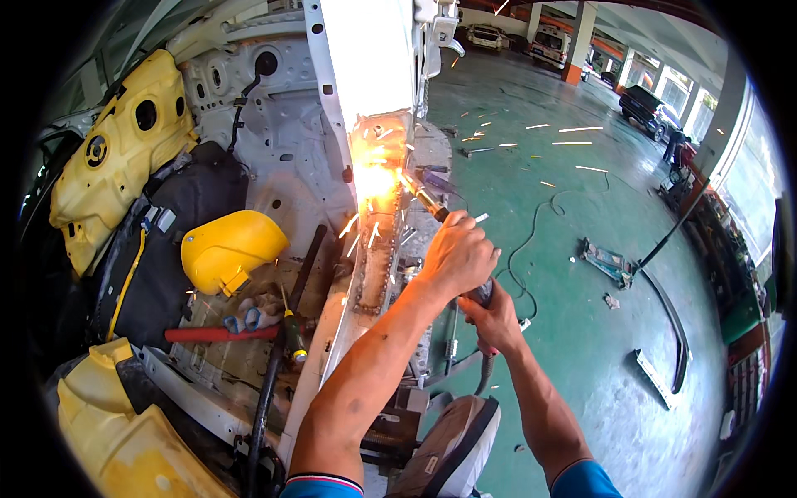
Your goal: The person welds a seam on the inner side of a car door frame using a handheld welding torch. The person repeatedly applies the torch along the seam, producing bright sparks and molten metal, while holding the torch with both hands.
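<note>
Both hands are wrapped round a welding torch [428, 202], its tip at a bright glow on the metal sill [376, 257] of a stripped vehicle body. My left hand [462, 254] grips it nearer the nozzle. Farther back, my right hand [496, 318] closes round the handle, from which a cable hangs down. Sparks fly out, mostly to the right. Glare hides the exact contact between tip and metal. A line of rough weld marks runs along the sill's edge.
Inside the body at left lie a yellow curved shell [234, 249], a yellow-and-black screwdriver [295, 336], a red-handled bar [217, 334] and a crumpled glove [251, 316]. Yellow moulded panels [124, 145] stand behind. On the green floor are a floor jack [608, 264] and a trailing cable [531, 241].
</note>
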